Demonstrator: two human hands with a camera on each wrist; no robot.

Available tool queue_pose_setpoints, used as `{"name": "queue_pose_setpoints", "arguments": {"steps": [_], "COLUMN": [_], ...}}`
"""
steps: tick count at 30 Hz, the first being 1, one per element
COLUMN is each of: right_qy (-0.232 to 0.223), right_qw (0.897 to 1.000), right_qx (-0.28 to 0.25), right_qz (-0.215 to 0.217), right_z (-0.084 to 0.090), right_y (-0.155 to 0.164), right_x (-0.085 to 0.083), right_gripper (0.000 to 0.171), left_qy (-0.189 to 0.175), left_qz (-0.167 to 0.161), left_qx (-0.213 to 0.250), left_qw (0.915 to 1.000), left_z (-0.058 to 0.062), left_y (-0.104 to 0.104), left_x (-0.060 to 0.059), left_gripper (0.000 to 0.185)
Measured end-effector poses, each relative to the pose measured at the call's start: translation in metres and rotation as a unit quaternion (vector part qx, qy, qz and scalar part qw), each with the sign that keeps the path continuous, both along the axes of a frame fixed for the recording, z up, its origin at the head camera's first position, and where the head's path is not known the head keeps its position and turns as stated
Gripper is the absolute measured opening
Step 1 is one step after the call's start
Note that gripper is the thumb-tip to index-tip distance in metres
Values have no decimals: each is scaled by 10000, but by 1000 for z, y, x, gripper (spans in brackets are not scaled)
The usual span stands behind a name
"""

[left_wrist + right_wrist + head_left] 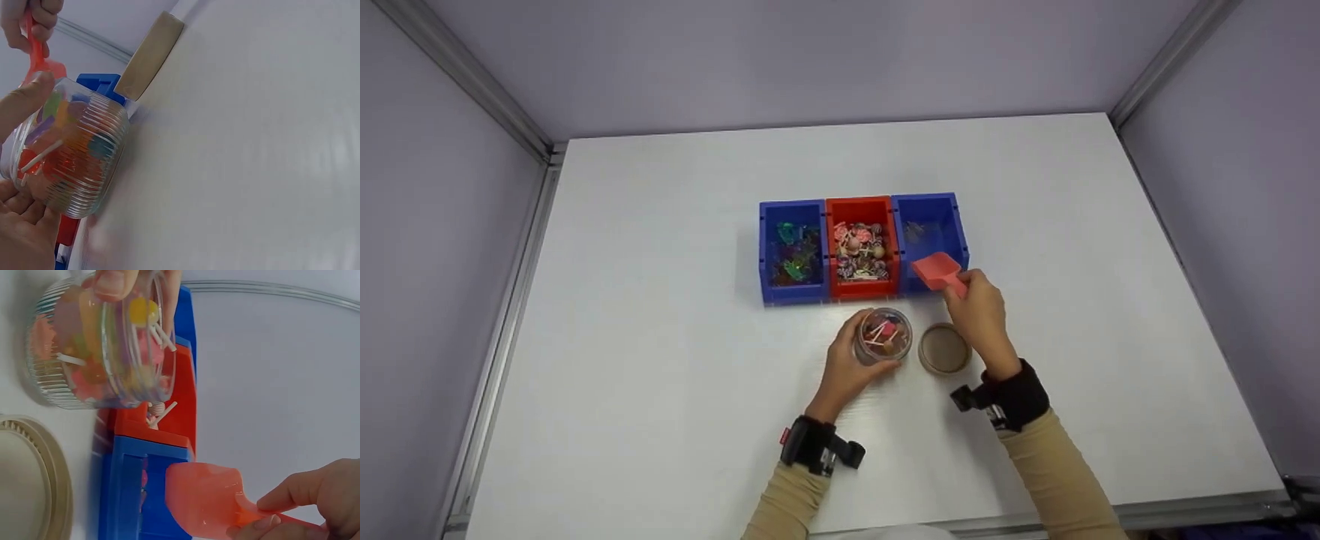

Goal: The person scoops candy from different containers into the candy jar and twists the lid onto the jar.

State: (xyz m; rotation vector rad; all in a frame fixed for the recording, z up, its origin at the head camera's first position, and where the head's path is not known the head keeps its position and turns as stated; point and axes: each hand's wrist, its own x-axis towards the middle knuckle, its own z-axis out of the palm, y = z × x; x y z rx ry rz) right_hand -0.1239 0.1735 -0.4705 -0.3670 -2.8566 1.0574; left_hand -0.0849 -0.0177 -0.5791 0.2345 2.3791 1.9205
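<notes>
My left hand (pixel 846 369) grips a clear ribbed jar (pixel 93 152) around its sides, thumb on one side and fingers on the other. Inside the jar are colourful candies, some with white lollipop sticks (pixel 160 336). A pink scoop (pixel 936 270) is pinched by its handle in my right hand (pixel 979 313). The scoop's bowl overlaps the front of the right blue bin (pixel 924 201) in the head view and shows no candy in it. Between the two hands, a round beige lid (pixel 945 349) lies on the table.
Three joined bins stand behind the jar. Small lollipops fill part of the red middle bin (pixel 858 206); green and dark translucent pieces lie in the left blue bin (pixel 791 211). A few small clear pieces (pixel 915 231) are in the right bin. Pale walls enclose the white table (pixel 660 360).
</notes>
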Motion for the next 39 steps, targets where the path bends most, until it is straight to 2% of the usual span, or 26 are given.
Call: {"name": "queue_pose_setpoints", "arguments": {"steps": [10,17,27,34,39], "right_qy": [-706,-966,-816,-591,-485], "right_qw": [9975,9951,9953,9935,9929], "right_qx": [-73,-151,-308,-652,-668], "right_qz": [-3,-166,-431,-724,-851], "right_z": [-16,-23,-34,-49,-58], "right_y": [-7,-11,-21,-27,-30], "right_x": [-34,-51,-63,-65,-66], "right_gripper": [34,36,33,30,26], "left_qy": [8,15,58,9,25], "left_qz": [-8,10,53,20,27], "left_qx": [-22,6,176,62,73], "left_qw": [10000,10000,9998,10000,10000], "left_z": [0,1,-2,0,0], "left_y": [0,0,0,0,0], "left_x": [-1,0,0,0,0], "left_gripper": [87,86,85,85,85]}}
